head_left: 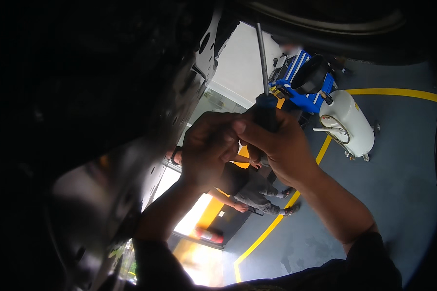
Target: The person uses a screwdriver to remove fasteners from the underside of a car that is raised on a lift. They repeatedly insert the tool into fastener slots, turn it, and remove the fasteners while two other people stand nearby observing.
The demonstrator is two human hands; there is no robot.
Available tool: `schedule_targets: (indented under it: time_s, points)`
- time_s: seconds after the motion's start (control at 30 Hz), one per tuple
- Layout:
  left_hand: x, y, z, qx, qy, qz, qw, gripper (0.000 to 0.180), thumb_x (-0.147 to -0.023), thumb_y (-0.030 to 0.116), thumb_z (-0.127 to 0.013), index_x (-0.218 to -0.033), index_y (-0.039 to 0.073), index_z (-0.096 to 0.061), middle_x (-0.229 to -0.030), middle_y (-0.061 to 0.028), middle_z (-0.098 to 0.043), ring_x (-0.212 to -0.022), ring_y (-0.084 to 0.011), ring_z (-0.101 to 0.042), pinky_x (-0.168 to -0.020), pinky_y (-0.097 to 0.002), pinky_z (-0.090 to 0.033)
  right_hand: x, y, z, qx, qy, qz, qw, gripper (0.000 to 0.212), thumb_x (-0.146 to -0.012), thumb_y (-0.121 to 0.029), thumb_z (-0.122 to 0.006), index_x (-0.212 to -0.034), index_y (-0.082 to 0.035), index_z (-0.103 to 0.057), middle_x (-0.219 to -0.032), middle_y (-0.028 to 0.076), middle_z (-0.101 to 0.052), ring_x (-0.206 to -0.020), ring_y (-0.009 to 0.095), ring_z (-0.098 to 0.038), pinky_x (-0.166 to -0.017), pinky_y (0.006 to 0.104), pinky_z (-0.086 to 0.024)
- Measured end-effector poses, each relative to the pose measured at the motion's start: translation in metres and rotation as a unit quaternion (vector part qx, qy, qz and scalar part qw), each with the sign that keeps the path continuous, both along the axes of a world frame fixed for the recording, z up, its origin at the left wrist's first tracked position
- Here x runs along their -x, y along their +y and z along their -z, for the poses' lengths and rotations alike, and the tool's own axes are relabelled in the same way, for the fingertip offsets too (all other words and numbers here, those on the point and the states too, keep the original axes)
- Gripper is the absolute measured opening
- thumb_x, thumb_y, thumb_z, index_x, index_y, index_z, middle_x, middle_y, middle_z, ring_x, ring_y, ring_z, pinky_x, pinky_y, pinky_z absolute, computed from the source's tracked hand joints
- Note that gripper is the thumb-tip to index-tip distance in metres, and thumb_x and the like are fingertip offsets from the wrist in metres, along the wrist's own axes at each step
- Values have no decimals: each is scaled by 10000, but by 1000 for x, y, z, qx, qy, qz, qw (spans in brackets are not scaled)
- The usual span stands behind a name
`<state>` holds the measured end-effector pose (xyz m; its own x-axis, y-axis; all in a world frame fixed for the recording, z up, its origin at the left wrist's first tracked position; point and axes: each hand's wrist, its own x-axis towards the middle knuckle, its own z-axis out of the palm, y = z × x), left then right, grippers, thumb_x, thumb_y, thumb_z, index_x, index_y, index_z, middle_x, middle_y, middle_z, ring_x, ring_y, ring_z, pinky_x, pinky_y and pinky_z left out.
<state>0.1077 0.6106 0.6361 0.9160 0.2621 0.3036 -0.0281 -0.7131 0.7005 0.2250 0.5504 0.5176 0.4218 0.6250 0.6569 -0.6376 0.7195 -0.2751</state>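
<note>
My right hand [289,148] is wrapped round the dark handle of a screwdriver [262,60]. Its long metal shaft points up toward a dark rounded part [335,26] at the top of the view. Close against the right thumb, my left hand [206,140] has its fingers curled in a pinch. Whatever lies between those fingers, if anything, is hidden. Left of the hands runs a metal panel with holes [206,53], deep in shadow farther left. Both forearms come up from dark sleeves.
Beyond my hands, a person [250,186] in dark clothes stands on the grey floor [398,194] with yellow lines. A white wheeled tank [349,123] and a blue tool cart [303,104] bearing a black pan [310,75] are at right. A red cylinder [210,235] lies lower in view.
</note>
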Motion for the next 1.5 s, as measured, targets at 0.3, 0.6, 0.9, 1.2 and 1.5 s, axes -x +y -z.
schedule_targets:
  time_s: [0.3, 0.6, 0.9, 1.2, 1.5]
  points:
    - [-4, 0, -10, 193, -3, 54, 980, 228, -1076, 307, -438, -1157, 120, -541, -737, 20, -499, -563, -41, -376, -510, -218, -305, 1, -27, 86, 133, -221, 382, 887, 312, -1031, -274, -481, -1181, -2, -505, -858, 154, -638, -767, 316, -690, -660, 392, -512]
    - [-10, -5, -9, 160, -12, 60, 985, 253, -1084, 311, -415, -1200, 121, -536, -696, 21, -490, -550, -37, -370, -504, -211, -305, -6, -36, 80, 144, -255, 529, 797, 300, -1006, -256, -554, -1136, 15, -541, -940, 173, -644, -742, 300, -711, -611, 361, -543]
    - [-14, -2, -10, 143, -13, 87, 986, 242, -1083, 286, -417, -1223, 116, -517, -709, 5, -497, -553, -46, -358, -510, -221, -296, -9, -43, 76, 151, -242, 490, 824, 270, -1003, -232, -568, -1111, 15, -546, -924, 173, -641, -740, 288, -712, -600, 353, -531]
    - [-22, -23, -18, 162, -61, 88, 981, 413, -1063, 312, -473, -1415, 97, -458, -713, 13, -504, -559, -42, -364, -532, -229, -293, -5, -51, 50, 98, -182, 439, 874, 175, -996, -156, -573, -1068, 3, -555, -864, 157, -640, -708, 266, -676, -613, 345, -499]
    - [-24, -28, -20, 197, -54, 85, 975, 466, -1043, 388, -498, -1432, 133, -454, -706, 32, -473, -583, -41, -348, -540, -228, -287, -2, -50, 45, 95, -178, 483, 852, 211, -978, -152, -606, -1095, 11, -538, -849, 162, -661, -722, 271, -692, -627, 353, -504]
